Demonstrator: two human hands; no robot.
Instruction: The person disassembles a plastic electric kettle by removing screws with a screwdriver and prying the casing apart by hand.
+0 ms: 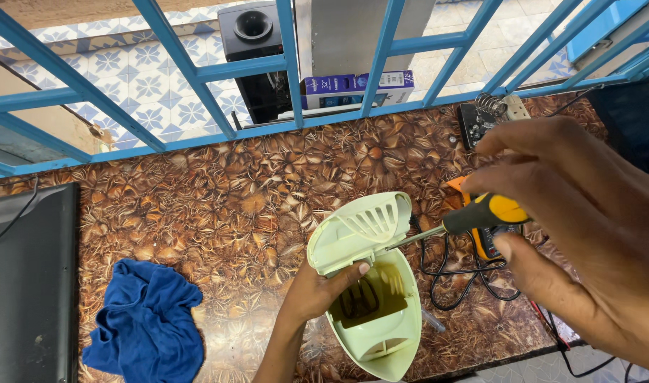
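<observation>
We look down on a pale green plastic kettle (370,284) with its hinged lid (363,228) raised, standing on a table (225,198) covered in a glossy brown leaf-pattern sheet. The left hand (317,289) closes on the kettle's rim just below the lid hinge, thumb laid inside the opening, steadying the body. The right hand (565,206), right of the kettle, is curled tight round the yellow-and-black handle of a screwdriver (452,225); its slim metal shaft reaches left so that the tip meets the lid's underside near the hinge.

We judge the step in hand to be working a fastener or clip at the hinge. The next move would call for the tip kept seated and square while the left hand resists the twist; thin moulded plastic may flex or crack under side load.

Inside the kettle we see a dark coiled heating element (358,298) on a stained yellowish floor. The lid carries a slotted, fan-shaped strainer grille. Right of the kettle, partly under the right hand, lie an orange meter (480,237) and looped black leads (459,273). Left of the kettle sits a crumpled blue cloth (147,323), soft and folded; further left, a flat black panel (26,284). Beyond the kettle, blue metal bars (197,78) cross the view, and a small black circuit board (480,120) with 1 wire coil lies near them.
</observation>
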